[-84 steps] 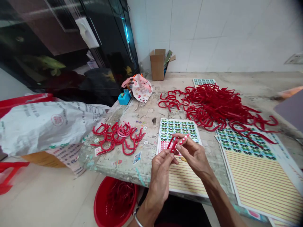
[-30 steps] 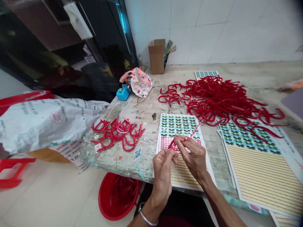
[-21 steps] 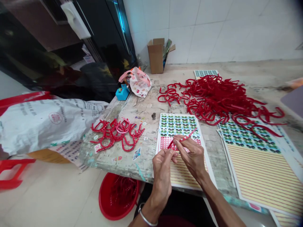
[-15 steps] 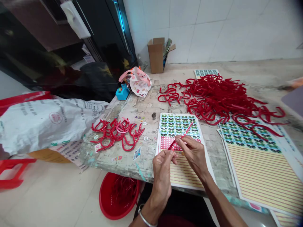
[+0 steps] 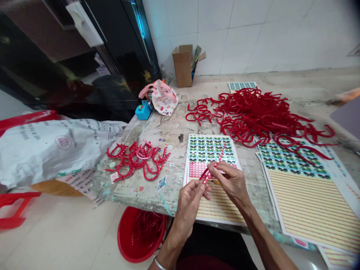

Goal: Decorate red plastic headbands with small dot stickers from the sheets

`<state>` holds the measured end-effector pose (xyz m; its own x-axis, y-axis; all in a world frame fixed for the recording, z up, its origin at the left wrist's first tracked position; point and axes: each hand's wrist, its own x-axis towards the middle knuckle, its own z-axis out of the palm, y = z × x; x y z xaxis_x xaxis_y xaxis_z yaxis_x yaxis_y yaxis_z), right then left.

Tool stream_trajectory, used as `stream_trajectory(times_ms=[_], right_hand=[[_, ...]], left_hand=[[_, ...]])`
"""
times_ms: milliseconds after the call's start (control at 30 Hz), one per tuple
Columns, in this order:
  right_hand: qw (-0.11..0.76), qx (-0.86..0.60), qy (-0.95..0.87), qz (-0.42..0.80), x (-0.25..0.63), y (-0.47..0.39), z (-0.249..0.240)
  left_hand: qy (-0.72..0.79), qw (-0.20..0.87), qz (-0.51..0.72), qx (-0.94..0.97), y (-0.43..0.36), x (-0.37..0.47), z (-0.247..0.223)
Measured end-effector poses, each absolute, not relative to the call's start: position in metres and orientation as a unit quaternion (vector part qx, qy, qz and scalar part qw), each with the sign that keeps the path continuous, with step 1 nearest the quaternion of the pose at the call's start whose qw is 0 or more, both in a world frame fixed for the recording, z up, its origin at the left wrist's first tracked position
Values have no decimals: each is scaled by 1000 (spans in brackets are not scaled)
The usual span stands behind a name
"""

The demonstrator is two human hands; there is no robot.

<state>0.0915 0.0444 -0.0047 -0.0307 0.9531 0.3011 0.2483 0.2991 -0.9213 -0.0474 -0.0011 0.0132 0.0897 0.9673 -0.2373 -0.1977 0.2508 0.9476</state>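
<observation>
My left hand (image 5: 189, 204) is closed in a pinch on the lower end of a thin red band (image 5: 204, 174). My right hand (image 5: 233, 184) pinches the same piece from the other side, thumb and forefinger together. A narrow red strip with white dots (image 5: 222, 153) slants up beyond my right fingertips; whether it is stuck to the band is hidden by my fingers. Beneath both hands lies a printed sticker sheet (image 5: 222, 210) with green-and-blue figures, a pink dotted block and yellow striped rows.
A big pile of red bands (image 5: 253, 112) covers the back right, overlapping more sticker sheets (image 5: 312, 206). Curved dotted bands (image 5: 126, 172) lie at the left. Below the table edge stands a red bucket (image 5: 121, 236). A cardboard box (image 5: 182, 69) and a white bag (image 5: 164, 99) are behind.
Both hands stay pinched on the band, the left shifting slightly down and left. The dotted strip now leans a little more upright. The whole view has shifted slightly.
</observation>
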Motion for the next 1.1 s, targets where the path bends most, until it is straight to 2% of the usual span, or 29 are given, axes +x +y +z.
stream_trajectory(times_ms=[233, 533, 733, 1033, 1100], right_hand=[[505, -439, -680, 300, 90, 28, 1], [470, -513, -592, 406, 95, 34, -8], [477, -501, -606, 392, 97, 32, -7], [509, -445, -678, 287, 93, 21, -2], [511, -451, -670, 295, 91, 21, -3]], left_hand=[[420, 680, 419, 430, 8, -51, 25], [383, 740, 446, 326, -7, -44, 20], [387, 733, 435, 350, -10, -46, 18], [438, 679, 396, 437, -3, -45, 26], [445, 671, 398, 440, -2, -44, 26]])
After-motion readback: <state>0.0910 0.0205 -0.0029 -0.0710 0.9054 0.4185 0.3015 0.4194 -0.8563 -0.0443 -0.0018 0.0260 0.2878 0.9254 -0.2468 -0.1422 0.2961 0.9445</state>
